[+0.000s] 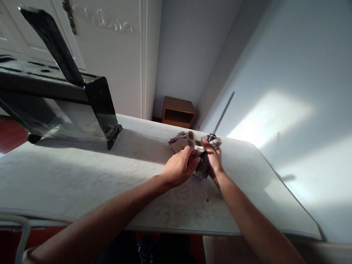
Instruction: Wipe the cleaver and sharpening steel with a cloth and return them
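Observation:
A thin metal sharpening steel (224, 113) points up and away to the right, its black handle near the far edge of the table. My right hand (214, 159) is closed around the handle, with part of a fluffy grey-brown cloth (179, 144) bunched about it. From the left, my left hand (178, 167) pinches the cloth close to the handle's lower end. The cloth's folds stick out on both sides of my hands, one fold curling into a tube. My fingers hide most of the handle.
The pale table (130, 149) carries a black knife block (96, 100) with clear sides at the left; a black-handled knife (56, 43) rises from it. A small dark speck (207, 200) lies near my right wrist. Behind stand a brown box-shaped shelf (179, 105) and white cabinets (110, 57).

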Tool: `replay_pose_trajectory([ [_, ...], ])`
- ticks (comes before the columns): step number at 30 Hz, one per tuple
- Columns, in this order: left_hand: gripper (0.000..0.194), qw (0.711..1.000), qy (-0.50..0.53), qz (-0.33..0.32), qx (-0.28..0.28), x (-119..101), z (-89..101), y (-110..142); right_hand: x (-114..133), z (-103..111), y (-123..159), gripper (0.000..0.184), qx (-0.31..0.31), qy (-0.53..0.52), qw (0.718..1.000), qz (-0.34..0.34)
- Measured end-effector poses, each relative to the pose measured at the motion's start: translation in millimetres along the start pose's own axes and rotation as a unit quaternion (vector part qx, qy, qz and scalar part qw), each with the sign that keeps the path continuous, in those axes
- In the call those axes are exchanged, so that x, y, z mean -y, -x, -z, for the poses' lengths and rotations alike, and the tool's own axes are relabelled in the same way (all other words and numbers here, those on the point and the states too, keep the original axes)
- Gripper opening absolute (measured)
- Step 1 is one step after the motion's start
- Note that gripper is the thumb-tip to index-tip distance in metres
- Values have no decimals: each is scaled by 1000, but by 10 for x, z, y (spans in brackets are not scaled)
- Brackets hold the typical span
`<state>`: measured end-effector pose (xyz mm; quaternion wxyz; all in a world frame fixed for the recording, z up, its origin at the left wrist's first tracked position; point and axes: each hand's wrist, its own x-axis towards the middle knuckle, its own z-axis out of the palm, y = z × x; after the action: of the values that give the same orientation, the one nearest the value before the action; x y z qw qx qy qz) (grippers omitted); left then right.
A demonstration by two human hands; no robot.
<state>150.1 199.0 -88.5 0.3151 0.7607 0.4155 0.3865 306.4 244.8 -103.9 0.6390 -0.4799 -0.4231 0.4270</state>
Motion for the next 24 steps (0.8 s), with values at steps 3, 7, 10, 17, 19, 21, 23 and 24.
replay_pose_trajectory([
  [3,23,998,54,4,6,10,-20,-2,-8,0,-10,38,6,-4,1000,-6],
  [7,17,996,89,14,20,-4,-49,1,61,-57,61,38,7,-2,1000,1],
  [10,10,997,74,12,29,-20,-61,11,121,-115,134,39,14,-15,1000,-1],
  [17,15,1000,6,18,10,1,-72,1,139,-170,185,40,0,-39,999,-17],
  [19,19,1000,-5,21,-3,10,-66,-6,132,-180,187,42,-11,-44,999,-11],
  [21,22,999,-9,27,-22,13,-57,-9,128,-193,193,42,-20,-40,999,-3],
  [23,23,999,-10,36,-36,12,-41,-10,123,-202,202,42,-23,-22,999,12],
  [24,24,998,-9,42,-42,11,-32,-11,119,-203,207,42,-24,-10,999,23],
])
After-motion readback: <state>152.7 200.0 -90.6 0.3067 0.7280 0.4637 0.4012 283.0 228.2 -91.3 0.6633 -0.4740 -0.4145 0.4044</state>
